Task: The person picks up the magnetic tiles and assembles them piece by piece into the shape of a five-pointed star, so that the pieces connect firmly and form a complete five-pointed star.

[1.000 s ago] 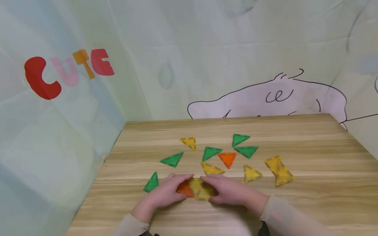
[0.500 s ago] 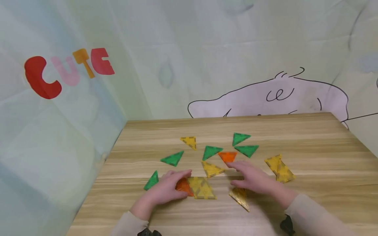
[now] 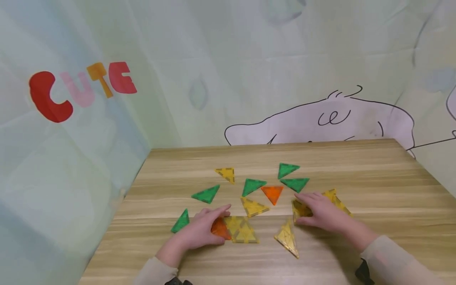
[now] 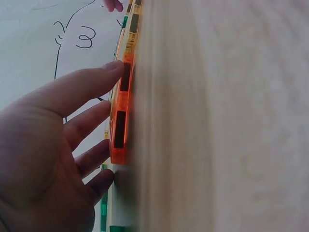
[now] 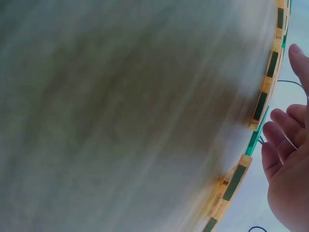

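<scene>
My left hand [image 3: 199,230] lies around an orange triangular magnetic tile [image 3: 220,228], thumb at the near edge and fingers at the far edge. In the left wrist view the thumb rests on the side of this orange tile [image 4: 121,104]. Joined to its right, flat on the table, are yellow triangular tiles [image 3: 246,232]. My right hand [image 3: 322,213] is over another yellow triangular tile [image 3: 297,211], thumb and fingers spread apart and partly hiding it. The right wrist view shows the right hand [image 5: 289,145] beside the yellow tile edge [image 5: 265,89], its fingers loosely bent.
Between the hands lies a loose yellow tile [image 3: 286,239]. Farther back on the wooden table [image 3: 374,166] are an orange tile [image 3: 272,194], several green tiles [image 3: 206,194] and more yellow ones [image 3: 253,207]. A printed curtain [image 3: 199,47] stands behind the table.
My right hand has left the joined tiles and moved right, past a loose yellow tile that is now uncovered, to another yellow tile. The left hand has stayed at the orange tile.
</scene>
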`<state>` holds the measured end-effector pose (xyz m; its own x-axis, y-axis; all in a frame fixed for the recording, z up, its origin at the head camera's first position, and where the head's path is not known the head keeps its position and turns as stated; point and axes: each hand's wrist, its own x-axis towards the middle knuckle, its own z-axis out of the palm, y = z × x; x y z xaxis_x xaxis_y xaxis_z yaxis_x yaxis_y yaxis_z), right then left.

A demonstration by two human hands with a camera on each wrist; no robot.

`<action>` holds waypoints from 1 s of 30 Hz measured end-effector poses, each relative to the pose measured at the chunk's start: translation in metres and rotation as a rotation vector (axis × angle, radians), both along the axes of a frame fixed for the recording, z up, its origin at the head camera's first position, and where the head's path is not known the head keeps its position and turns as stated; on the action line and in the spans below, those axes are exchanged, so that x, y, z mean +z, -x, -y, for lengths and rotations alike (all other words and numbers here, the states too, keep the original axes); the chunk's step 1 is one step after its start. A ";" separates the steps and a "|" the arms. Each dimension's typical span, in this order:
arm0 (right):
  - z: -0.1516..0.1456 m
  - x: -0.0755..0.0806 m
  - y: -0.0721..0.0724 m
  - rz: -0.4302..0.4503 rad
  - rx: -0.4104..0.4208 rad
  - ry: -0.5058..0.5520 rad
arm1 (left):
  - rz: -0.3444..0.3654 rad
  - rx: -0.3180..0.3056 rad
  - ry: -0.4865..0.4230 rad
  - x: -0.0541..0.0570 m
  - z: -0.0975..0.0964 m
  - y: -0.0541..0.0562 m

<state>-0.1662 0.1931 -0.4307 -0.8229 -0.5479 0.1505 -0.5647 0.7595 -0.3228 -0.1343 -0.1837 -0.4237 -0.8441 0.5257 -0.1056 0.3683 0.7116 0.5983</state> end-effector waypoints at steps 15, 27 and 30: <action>0.002 -0.005 0.001 0.048 -0.010 0.004 | -0.013 0.011 0.001 -0.003 0.000 0.001; 0.012 -0.008 0.002 0.041 -0.069 -0.005 | -0.032 0.007 -0.011 -0.005 0.001 0.000; 0.012 -0.007 0.002 0.042 -0.076 -0.014 | -0.028 0.007 -0.012 -0.004 0.001 -0.001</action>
<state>-0.1686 0.1810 -0.4381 -0.8677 -0.4852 0.1082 -0.4914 0.8043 -0.3342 -0.1334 -0.1849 -0.4275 -0.8505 0.5204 -0.0761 0.3795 0.7074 0.5963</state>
